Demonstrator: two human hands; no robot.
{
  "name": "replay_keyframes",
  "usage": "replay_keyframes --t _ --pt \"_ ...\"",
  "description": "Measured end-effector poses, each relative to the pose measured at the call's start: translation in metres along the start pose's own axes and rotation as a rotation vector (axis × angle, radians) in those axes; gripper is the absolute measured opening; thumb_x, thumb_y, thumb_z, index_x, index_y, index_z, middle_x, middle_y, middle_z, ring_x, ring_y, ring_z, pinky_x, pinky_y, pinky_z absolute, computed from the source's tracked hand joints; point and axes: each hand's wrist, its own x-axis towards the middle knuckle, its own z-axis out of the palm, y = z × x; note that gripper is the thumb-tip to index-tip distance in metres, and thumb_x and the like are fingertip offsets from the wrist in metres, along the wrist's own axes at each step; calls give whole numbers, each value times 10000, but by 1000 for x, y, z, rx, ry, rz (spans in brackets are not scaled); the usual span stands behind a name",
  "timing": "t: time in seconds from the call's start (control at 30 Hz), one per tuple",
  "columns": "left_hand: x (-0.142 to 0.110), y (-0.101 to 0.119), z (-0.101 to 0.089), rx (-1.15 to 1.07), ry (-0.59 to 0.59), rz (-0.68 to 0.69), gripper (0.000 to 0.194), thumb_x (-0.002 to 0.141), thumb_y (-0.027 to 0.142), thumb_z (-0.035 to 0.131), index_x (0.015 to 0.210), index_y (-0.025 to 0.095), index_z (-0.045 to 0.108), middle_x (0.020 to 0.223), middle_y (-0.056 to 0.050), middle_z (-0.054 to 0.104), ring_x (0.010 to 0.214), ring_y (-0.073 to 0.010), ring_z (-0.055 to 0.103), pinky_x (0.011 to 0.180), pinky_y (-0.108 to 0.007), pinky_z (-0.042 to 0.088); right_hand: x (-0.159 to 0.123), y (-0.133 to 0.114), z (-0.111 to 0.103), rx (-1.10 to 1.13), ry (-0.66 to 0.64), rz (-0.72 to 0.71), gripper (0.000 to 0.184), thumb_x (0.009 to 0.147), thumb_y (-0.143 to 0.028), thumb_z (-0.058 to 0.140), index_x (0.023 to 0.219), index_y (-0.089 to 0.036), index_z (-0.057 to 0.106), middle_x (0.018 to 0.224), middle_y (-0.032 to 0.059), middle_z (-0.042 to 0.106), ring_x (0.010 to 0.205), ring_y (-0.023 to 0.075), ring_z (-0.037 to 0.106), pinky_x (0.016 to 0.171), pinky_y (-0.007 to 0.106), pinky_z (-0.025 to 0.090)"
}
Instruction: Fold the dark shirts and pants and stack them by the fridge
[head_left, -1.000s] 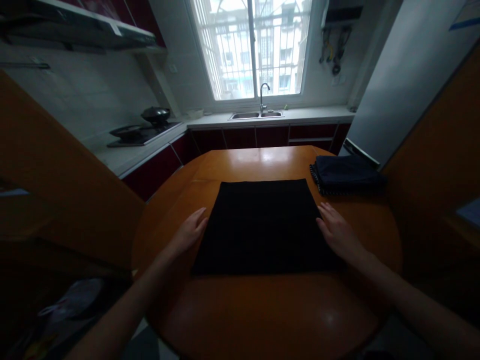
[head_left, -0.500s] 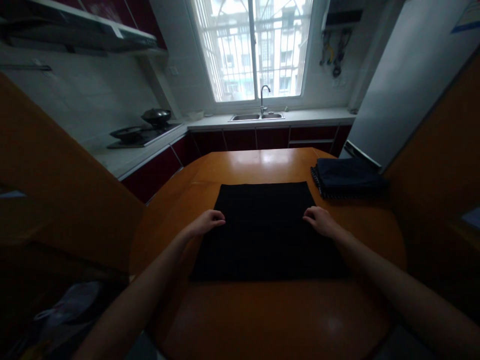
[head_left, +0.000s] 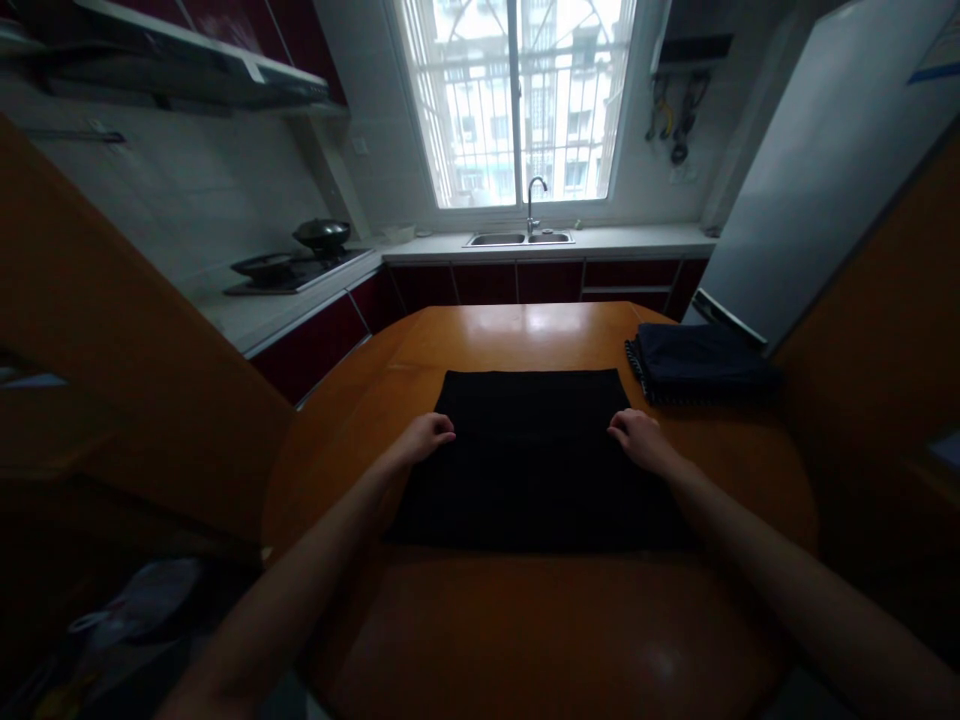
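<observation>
A black folded cloth (head_left: 531, 460) lies flat in the middle of a round wooden table (head_left: 525, 630). My left hand (head_left: 424, 438) rests on the cloth's left edge with fingers curled onto the fabric. On the right edge my right hand (head_left: 636, 438) is curled the same way. Both hands pinch the cloth near its far corners.
A stack of dark folded cloths (head_left: 697, 362) sits at the table's far right. Behind it stands a grey fridge (head_left: 810, 180). Beyond the table run a counter with a sink (head_left: 519, 238) under the window and a stove with a wok (head_left: 321, 235) at the left.
A second ago both hands lay flat and open beside the cloth's edges. They have since moved forward onto the far part of the cloth and curled closed on it.
</observation>
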Motion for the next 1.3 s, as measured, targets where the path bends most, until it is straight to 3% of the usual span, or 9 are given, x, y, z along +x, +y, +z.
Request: replay_keyframes --t 0.13,0.3,0.4,0.47,0.7,0.9,1.07,1.2,1.3 --pt "-20 39 29 208 209 123 404 950 352 509 1276 135 609 1383 -186 559 1274 -323 516 1056 -477 399 -16 -41 8 -73 128 -56 314 968 -287 465 1200 -181 648 1250 160 634 1193 308 549 993 461 426" --pt "-51 110 96 343 96 435 549 1046 371 298 1561 181 308 1619 -115 309 1509 -265 235 1207 -497 199 -48 -123 38 -20 39 -287 527 969 -235 365 1486 -151 429 1575 148 392 1476 287 299 1177 511 249" --pt "-65 116 116 377 107 416 593 1051 421 285 1592 186 227 1643 -112 236 1527 -258 178 1226 -516 132 -64 -136 50 -24 -6 -316 576 968 -249 354 1532 -137 356 1613 147 315 1507 273 238 1205 530 186" --pt "-75 100 112 374 126 344 619 1049 461 296 1597 188 212 1650 -109 207 1532 -270 153 1221 -521 151 -72 -122 50 -39 -1 -268 585 984 -314 355 1536 -122 349 1620 153 289 1510 278 228 1205 539 190" --pt "-134 18 71 344 122 103 636 1044 511 284 1593 195 231 1637 -110 249 1511 -271 233 1209 -507 217 -103 -24 32 -55 17 -71 640 998 -508 338 1534 -160 367 1605 142 331 1499 288 259 1194 570 219" --pt "-179 -26 52 238 150 37 598 1042 438 246 1569 159 293 1611 -120 323 1497 -260 275 1220 -517 206 -124 16 20 47 82 -5 616 1008 -505 295 1515 -169 390 1592 151 359 1496 301 266 1186 614 218" --pt "-208 -31 30 65 351 19 507 1033 416 338 1494 227 432 1472 -108 514 1374 -252 469 1156 -464 367 -153 24 4 179 280 -91 488 991 -430 366 1400 -222 534 1508 130 480 1435 321 385 1155 599 321" --pt "-218 -17 32 68 234 184 377 971 401 538 1326 301 618 1259 -75 637 1169 -251 602 1020 -419 491 -180 21 1 164 255 -210 349 937 -447 505 1171 -268 693 1308 123 619 1253 342 554 1064 555 443" --pt "-216 -12 37 12 227 161 333 952 394 562 1252 293 667 1112 -69 686 1034 -242 648 934 -410 531 -191 20 2 161 222 -202 308 922 -444 544 1114 -273 713 1190 123 662 1125 330 613 984 530 494"
